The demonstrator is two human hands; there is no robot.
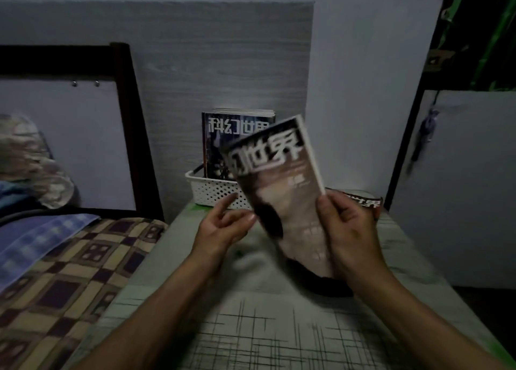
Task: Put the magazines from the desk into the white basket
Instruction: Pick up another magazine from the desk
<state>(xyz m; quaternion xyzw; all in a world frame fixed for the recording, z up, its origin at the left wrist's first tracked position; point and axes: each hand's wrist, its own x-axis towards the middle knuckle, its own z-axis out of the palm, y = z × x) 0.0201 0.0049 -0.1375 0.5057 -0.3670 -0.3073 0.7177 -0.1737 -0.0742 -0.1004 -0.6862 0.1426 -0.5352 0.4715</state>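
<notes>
My right hand grips the right edge of a brown-covered magazine and holds it tilted above the desk. Just left of it, my left hand hovers with relaxed fingers, its fingertips at or near the magazine's lower left edge. Behind the held magazine stands the white perforated basket against the wall, with several dark magazines upright in it. Another magazine lies flat on the desk behind my right hand, mostly hidden.
A bed with a checkered cover and a blue cloth runs along the desk's left side. A dark bed frame post rises to the left of the basket. A white panel closes off the right.
</notes>
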